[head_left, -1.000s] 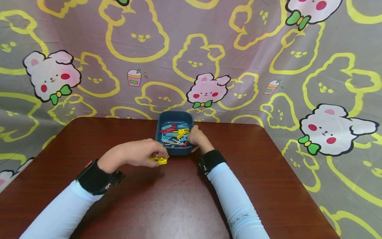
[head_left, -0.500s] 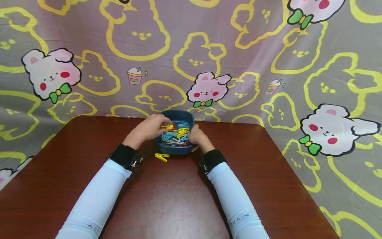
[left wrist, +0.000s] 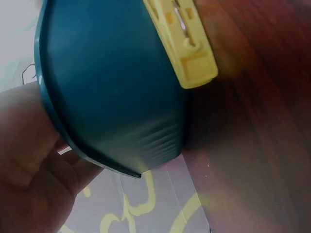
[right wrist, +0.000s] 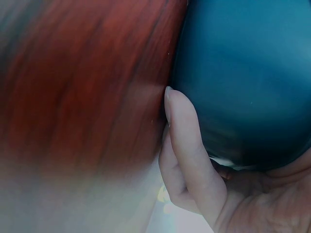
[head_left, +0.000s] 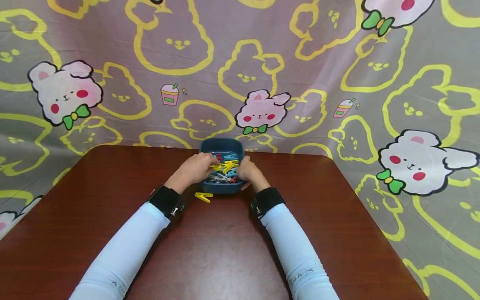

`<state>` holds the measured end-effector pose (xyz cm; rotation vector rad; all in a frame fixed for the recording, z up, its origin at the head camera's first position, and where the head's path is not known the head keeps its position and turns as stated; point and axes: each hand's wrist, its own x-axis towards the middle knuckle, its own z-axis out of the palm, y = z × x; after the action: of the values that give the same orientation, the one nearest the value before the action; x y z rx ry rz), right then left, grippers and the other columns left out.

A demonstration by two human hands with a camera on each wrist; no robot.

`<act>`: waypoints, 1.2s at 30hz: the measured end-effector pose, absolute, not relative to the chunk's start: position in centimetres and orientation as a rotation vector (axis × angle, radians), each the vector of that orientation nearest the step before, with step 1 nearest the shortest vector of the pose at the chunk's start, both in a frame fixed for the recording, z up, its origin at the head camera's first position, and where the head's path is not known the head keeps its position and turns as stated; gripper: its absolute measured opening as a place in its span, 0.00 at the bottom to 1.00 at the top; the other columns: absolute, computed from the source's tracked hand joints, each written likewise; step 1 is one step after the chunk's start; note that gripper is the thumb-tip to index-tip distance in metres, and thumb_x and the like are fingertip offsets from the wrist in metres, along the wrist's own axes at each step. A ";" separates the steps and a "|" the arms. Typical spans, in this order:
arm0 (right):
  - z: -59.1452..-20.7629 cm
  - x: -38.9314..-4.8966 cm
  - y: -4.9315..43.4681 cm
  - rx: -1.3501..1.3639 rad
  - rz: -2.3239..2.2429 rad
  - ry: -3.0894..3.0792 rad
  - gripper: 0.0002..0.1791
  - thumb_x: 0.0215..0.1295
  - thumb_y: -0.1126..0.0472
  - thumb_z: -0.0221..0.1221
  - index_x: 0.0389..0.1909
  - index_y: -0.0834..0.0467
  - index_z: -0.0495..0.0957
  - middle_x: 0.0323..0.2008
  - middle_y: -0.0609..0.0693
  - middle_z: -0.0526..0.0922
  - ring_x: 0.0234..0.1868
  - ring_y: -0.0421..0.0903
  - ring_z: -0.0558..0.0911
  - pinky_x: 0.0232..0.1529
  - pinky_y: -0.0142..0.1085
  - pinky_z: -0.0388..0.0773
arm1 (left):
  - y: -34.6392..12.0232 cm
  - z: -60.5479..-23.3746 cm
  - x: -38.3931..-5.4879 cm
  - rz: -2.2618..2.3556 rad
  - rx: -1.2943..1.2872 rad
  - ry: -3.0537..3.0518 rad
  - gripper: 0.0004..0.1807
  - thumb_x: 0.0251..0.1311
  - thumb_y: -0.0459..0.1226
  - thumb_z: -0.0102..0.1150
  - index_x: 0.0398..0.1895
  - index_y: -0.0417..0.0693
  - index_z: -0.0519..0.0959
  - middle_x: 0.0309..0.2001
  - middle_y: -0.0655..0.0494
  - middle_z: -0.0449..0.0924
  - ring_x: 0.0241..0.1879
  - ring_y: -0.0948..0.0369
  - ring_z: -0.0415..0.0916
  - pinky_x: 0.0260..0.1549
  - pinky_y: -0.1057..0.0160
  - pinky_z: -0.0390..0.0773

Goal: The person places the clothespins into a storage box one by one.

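Note:
A dark blue plastic box point(head_left: 222, 188) stands on the table, holding several clothespins in blue, red, white and yellow. My left hand point(head_left: 196, 167) reaches over its left rim, a yellow clothespin point(head_left: 216, 167) at the fingertips among the others. In the left wrist view this hand point(left wrist: 34, 160) bends over the rim, its fingertips hidden behind the box wall point(left wrist: 112, 87). My right hand point(head_left: 248, 170) grips the box's right side, with fingers point(right wrist: 184, 131) against the outer wall in the right wrist view. Another yellow clothespin point(head_left: 203, 196) lies on the table before the box.
The brown table point(head_left: 225, 250) ends at a far edge just behind the box. A patterned cloth point(head_left: 180, 62) with rabbits and yellow outlines hangs close behind and beside it.
My left hand moved from the table before the box, carrying yellow, up over the rim, then right and down into the box. A yellow clothespin shows on the table. The right hand stays.

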<state>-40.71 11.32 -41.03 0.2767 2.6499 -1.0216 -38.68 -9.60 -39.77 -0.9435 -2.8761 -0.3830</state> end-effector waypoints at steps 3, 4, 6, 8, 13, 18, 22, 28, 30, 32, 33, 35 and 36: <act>-41.1 -40.7 11.3 0.279 -1.032 2.645 0.41 0.88 0.60 0.45 0.89 0.59 0.33 0.80 0.73 0.63 0.27 0.61 0.90 0.25 0.45 0.90 | -9.5 -39.9 -38.7 -0.345 -0.932 -2.886 0.19 0.73 0.33 0.67 0.65 0.46 0.86 0.62 0.47 0.88 0.63 0.48 0.86 0.61 0.47 0.87; -41.2 -40.7 11.3 0.277 -1.034 2.642 0.41 0.87 0.60 0.45 0.89 0.59 0.33 0.80 0.73 0.63 0.28 0.61 0.90 0.25 0.45 0.90 | -9.5 -39.9 -38.6 -0.338 -0.929 -2.887 0.19 0.74 0.33 0.67 0.65 0.46 0.86 0.62 0.47 0.88 0.62 0.48 0.86 0.60 0.47 0.88; -41.2 -40.8 11.3 0.272 -1.040 2.641 0.42 0.87 0.60 0.45 0.89 0.59 0.32 0.80 0.73 0.63 0.28 0.61 0.90 0.25 0.45 0.90 | -9.5 -39.8 -38.5 -0.335 -0.918 -2.893 0.18 0.74 0.34 0.67 0.65 0.46 0.87 0.63 0.47 0.88 0.62 0.48 0.86 0.60 0.47 0.88; -41.2 -40.8 11.3 0.268 -1.041 2.640 0.42 0.87 0.60 0.45 0.89 0.59 0.32 0.80 0.72 0.63 0.28 0.61 0.90 0.25 0.46 0.90 | -9.5 -39.7 -38.4 -0.332 -0.918 -2.890 0.18 0.74 0.34 0.67 0.64 0.46 0.87 0.62 0.47 0.88 0.62 0.48 0.86 0.60 0.47 0.88; -41.2 -41.0 11.2 0.273 -1.042 2.641 0.42 0.87 0.60 0.45 0.89 0.59 0.32 0.80 0.73 0.63 0.29 0.62 0.90 0.25 0.46 0.90 | -9.5 -39.6 -38.4 -0.348 -0.907 -2.889 0.18 0.73 0.34 0.67 0.64 0.44 0.86 0.62 0.46 0.88 0.61 0.47 0.86 0.61 0.46 0.87; -41.2 -41.1 11.2 0.280 -1.055 2.640 0.41 0.87 0.61 0.45 0.89 0.59 0.33 0.81 0.73 0.61 0.29 0.63 0.90 0.25 0.46 0.90 | -9.4 -39.4 -38.3 -0.393 -0.865 -2.931 0.22 0.71 0.35 0.71 0.66 0.43 0.84 0.61 0.45 0.88 0.62 0.47 0.85 0.63 0.45 0.86; -41.1 -41.0 11.2 0.283 -1.063 2.633 0.41 0.87 0.61 0.45 0.89 0.59 0.33 0.81 0.72 0.61 0.29 0.62 0.89 0.25 0.47 0.90 | -9.3 -39.4 -38.3 -0.392 -0.861 -2.947 0.22 0.70 0.35 0.72 0.65 0.43 0.84 0.60 0.45 0.88 0.61 0.47 0.85 0.63 0.46 0.86; -41.1 -40.9 11.3 0.278 -1.069 2.628 0.41 0.87 0.61 0.45 0.89 0.59 0.33 0.80 0.72 0.61 0.29 0.62 0.89 0.25 0.46 0.90 | -9.3 -39.4 -38.2 -0.399 -0.874 -2.949 0.23 0.69 0.36 0.73 0.66 0.43 0.84 0.60 0.45 0.88 0.61 0.47 0.85 0.62 0.46 0.86; -41.1 -40.9 11.3 0.276 -1.067 2.629 0.41 0.87 0.61 0.45 0.89 0.58 0.33 0.81 0.72 0.61 0.29 0.62 0.89 0.26 0.47 0.90 | -9.4 -39.4 -38.2 -0.409 -0.883 -2.942 0.23 0.69 0.36 0.73 0.65 0.43 0.84 0.60 0.45 0.88 0.61 0.48 0.85 0.62 0.46 0.86; -41.0 -40.8 11.3 0.277 -1.065 2.630 0.41 0.87 0.61 0.45 0.89 0.58 0.33 0.80 0.72 0.62 0.29 0.62 0.89 0.26 0.47 0.90 | -9.4 -39.5 -38.2 -0.424 -0.894 -2.935 0.22 0.70 0.36 0.73 0.65 0.43 0.84 0.60 0.46 0.88 0.61 0.48 0.85 0.62 0.46 0.86; -41.0 -40.7 11.3 0.278 -1.059 2.630 0.41 0.87 0.61 0.45 0.89 0.58 0.33 0.80 0.72 0.62 0.30 0.62 0.90 0.26 0.46 0.90 | -9.5 -39.5 -38.2 -0.436 -0.906 -2.931 0.22 0.70 0.36 0.73 0.65 0.43 0.84 0.61 0.46 0.88 0.61 0.48 0.85 0.63 0.46 0.86; -40.9 -40.6 11.3 0.284 -1.050 2.630 0.41 0.87 0.60 0.45 0.89 0.59 0.33 0.79 0.72 0.63 0.30 0.62 0.90 0.27 0.46 0.90 | -9.5 -39.6 -38.3 -0.452 -0.946 -2.921 0.21 0.70 0.36 0.72 0.65 0.43 0.85 0.62 0.46 0.88 0.62 0.48 0.85 0.64 0.46 0.86; -40.9 -40.5 11.3 0.287 -1.048 2.629 0.41 0.88 0.61 0.46 0.89 0.59 0.34 0.79 0.72 0.63 0.30 0.62 0.90 0.27 0.46 0.90 | -9.6 -39.6 -38.3 -0.458 -0.969 -2.914 0.21 0.70 0.36 0.72 0.64 0.44 0.85 0.63 0.46 0.88 0.63 0.48 0.85 0.64 0.46 0.86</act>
<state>-40.53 11.28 -40.90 0.2875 2.6295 -1.0476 -38.27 -9.56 -39.60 -0.9692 -2.9138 -0.4585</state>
